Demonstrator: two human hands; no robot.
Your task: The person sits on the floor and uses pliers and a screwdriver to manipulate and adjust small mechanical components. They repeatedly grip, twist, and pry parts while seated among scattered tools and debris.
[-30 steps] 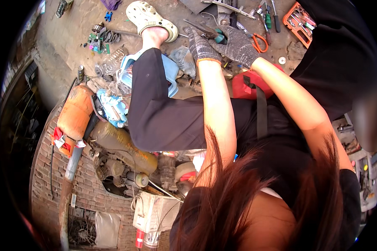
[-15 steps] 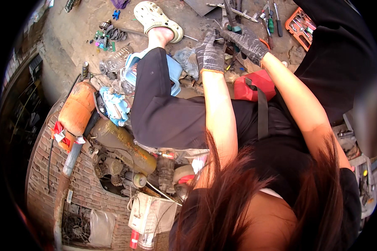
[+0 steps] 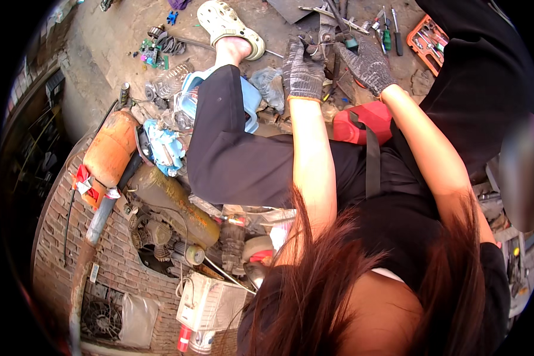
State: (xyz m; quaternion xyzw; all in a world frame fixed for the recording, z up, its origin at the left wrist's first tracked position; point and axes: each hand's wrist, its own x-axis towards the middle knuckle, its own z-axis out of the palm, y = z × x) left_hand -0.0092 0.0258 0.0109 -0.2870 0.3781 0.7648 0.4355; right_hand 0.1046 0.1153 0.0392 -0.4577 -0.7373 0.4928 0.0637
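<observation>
Both my hands wear grey knitted gloves with orange cuffs and work close together above the ground. My left hand (image 3: 304, 72) is closed, its fingers curled round a small dark metal part (image 3: 318, 53). At the right, my right hand (image 3: 371, 65) has its fingers bent against the green grip (image 3: 351, 44) of a long dark tool, whose exact kind I cannot make out. Between and beyond the hands stands a grey metal piece (image 3: 327, 28), partly covered by the tool. A red bag-like thing (image 3: 362, 123) with a black strap lies below my wrists.
Screwdrivers (image 3: 387, 37) lie beyond my right hand, near an orange tool case (image 3: 426, 44). A clear plastic bag (image 3: 268, 86) and a light blue container (image 3: 249, 101) sit left of my hands. Coils and circuit boards (image 3: 154, 53) lie farther left; an orange gas cylinder (image 3: 110, 148) stands by bricks.
My right hand has drawn a little to the right and away from my left, the green-gripped tool shifting with it. The left hand keeps hold of the metal part. The view has shifted slightly.
</observation>
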